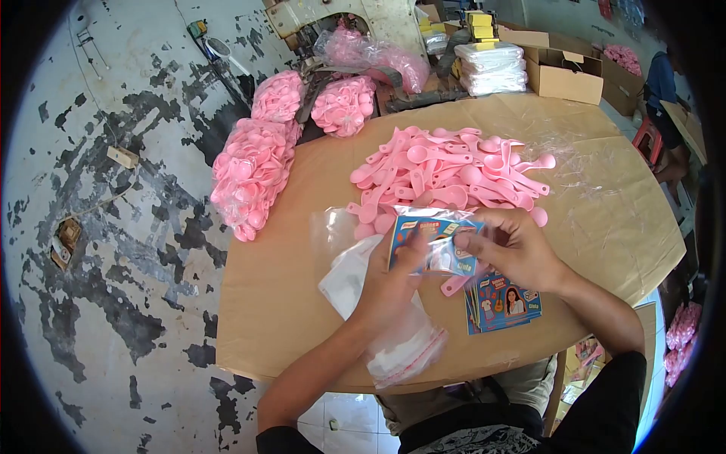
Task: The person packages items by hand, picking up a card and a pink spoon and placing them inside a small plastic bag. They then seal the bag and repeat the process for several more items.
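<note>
Between my two hands is a blue printed card (444, 259) with clear, shiny plastic around it. My left hand (387, 278) pinches its left side, thumb lying across the front. At the right edge, my right hand (523, 246) grips the card with thumb and bent fingers. The handle of a pink spoon (454, 285) shows just under the card. Below my right hand lies a stack of similar blue cards (504, 309). Clear plastic bags (407, 349) lie beneath my left hand and forearm. Beyond my hands spreads a heap of loose pink spoons (435, 170).
Filled bags of pink spoons (253, 174) stand along the left edge of the brown-covered table (283, 303). At the back are a machine (378, 23), a stack of clear packets (491, 69) and a cardboard box (563, 76). Another person (665, 98) sits at far right.
</note>
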Available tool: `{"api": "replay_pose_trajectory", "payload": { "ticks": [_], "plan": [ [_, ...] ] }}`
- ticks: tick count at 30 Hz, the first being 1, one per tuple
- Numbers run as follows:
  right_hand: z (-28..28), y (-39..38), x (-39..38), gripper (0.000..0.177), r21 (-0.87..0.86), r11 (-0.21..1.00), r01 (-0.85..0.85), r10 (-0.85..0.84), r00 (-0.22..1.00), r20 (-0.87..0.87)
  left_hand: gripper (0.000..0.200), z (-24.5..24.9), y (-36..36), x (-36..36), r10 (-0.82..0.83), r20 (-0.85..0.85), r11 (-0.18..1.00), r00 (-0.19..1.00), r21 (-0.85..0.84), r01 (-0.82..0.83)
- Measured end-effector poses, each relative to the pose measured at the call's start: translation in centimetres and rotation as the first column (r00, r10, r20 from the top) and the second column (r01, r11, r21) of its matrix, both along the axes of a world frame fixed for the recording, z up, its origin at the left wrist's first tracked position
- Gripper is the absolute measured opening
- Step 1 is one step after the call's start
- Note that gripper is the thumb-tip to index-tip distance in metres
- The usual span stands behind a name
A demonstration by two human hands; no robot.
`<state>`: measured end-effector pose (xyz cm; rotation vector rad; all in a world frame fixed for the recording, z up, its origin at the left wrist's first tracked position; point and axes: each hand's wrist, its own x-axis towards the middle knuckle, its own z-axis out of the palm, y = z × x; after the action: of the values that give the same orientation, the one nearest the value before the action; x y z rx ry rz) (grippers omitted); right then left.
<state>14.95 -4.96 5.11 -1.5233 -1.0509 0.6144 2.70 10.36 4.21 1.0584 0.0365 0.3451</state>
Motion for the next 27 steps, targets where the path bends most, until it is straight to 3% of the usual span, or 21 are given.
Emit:
{"api": "replay_pose_trajectory", "payload": {
  "ticks": [1,4,8,11,12,15,16,18,20,21,23,25,27],
  "plan": [
    [0.0,0.0,0.0,0.023,-0.035,0.999,0.034,-0.033,0.999,0.032,0.043,0.1,0.3,-0.1,-0.01,0.019,1.0,1.0,0.007,0.01],
    [0.6,0.3,-1.2,0.018,0.13,0.989,0.068,-0.043,0.982,-0.185,0.048,-0.6,1.3,-0.5,-0.037,0.046,0.997,0.998,0.068,0.034],
    [1.7,0.4,-2.0,0.023,0.111,0.994,0.012,0.011,0.978,-0.207,0.053,0.2,0.4,-0.6,-0.07,0.048,0.993,0.996,0.102,0.065],
    [0.7,-0.4,-1.5,0.02,0.056,0.998,-0.001,0.007,0.995,-0.103,0.067,-0.3,-0.3,-0.5,-0.112,0.297,0.895,0.948,0.445,-0.034],
    [-0.4,-0.1,-1.0,0.019,0.082,0.996,-0.028,0.034,0.997,-0.071,0.079,-0.3,0.4,-0.5,-0.174,0.242,0.853,0.954,0.521,0.024],
    [-1.7,0.5,-1.2,0.019,0.174,0.982,-0.069,0.073,0.997,-0.013,0.066,0.4,-0.3,-1.1,-0.201,0.182,0.831,0.963,0.552,0.069],
    [-1.9,0.6,-1.4,0.019,0.204,0.976,-0.074,0.076,0.997,-0.001,0.05,-0.5,-0.8,-0.8,-0.151,0.253,0.897,0.956,0.442,0.025],
    [-2.6,0.5,-0.8,0.023,0.18,0.975,-0.13,0.123,0.991,0.052,0.049,-0.5,-0.5,-1.3,-0.069,0.096,0.889,0.993,0.457,0.018],
    [-1.3,-0.4,-0.4,0.029,0.117,0.958,-0.263,0.264,0.964,0.012,0.048,-0.8,0.3,-1.9,-0.036,0.082,0.92,0.996,0.393,0.001],
    [-1.1,-0.4,0.2,0.026,0.077,0.968,-0.24,0.215,0.946,0.244,0.049,-0.9,1.6,-1.4,-0.037,0.166,0.944,0.985,0.33,-0.02],
    [-0.8,-0.3,1.2,0.023,0.018,0.984,-0.179,0.121,0.732,0.671,0.049,-0.6,2.6,-0.7,0.013,0.27,0.967,0.963,0.24,-0.08],
    [-0.6,-0.6,1.6,0.021,-0.117,0.978,-0.171,0.201,0.637,0.744,0.048,0.3,2.5,-0.8,0.112,0.307,0.967,0.945,0.184,-0.174],
    [-1.3,-0.6,1.8,0.022,-0.201,0.968,-0.149,0.25,0.533,0.808,0.046,0.3,2.5,-0.7,0.148,0.292,0.947,0.945,0.234,-0.221]
  ]
}}
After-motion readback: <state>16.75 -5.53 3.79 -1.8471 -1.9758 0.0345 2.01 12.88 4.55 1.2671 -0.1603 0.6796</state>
